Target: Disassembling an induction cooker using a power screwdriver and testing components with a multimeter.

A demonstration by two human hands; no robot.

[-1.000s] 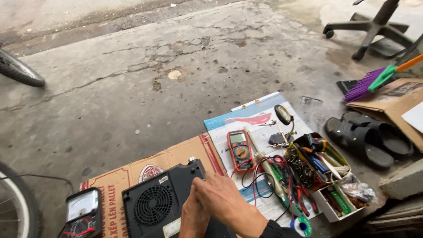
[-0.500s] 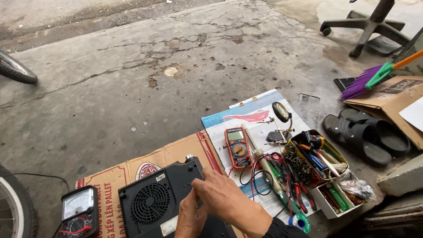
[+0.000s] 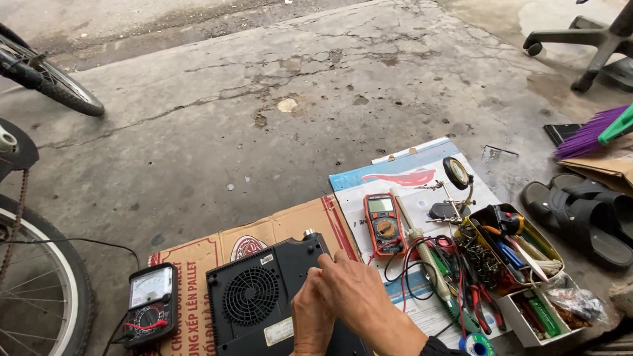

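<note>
A: Head view: where's the black plastic appliance with a round fan grille (image 3: 265, 306)?

B: Underside up on a flattened brown cardboard sheet (image 3: 193, 263), bottom centre.

A: Hands?

B: Left hand (image 3: 313, 318) and right hand (image 3: 356, 296) rest together on its casing, fingers curled close; any pinch, cannot tell.

A: Nearby?

B: Black analog meter (image 3: 147, 304) left; orange digital multimeter (image 3: 384, 225) right, just beside the appliance, near a tray of tools (image 3: 505, 252).

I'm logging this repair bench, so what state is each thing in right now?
Black appliance: flat on cardboard, fan grille up.
Left hand: resting on the appliance.
Right hand: on the appliance, overlapping the left.
Analog meter: face up, leads attached.
Orange multimeter: face up, display blank.
Tool tray: open, full.
</note>
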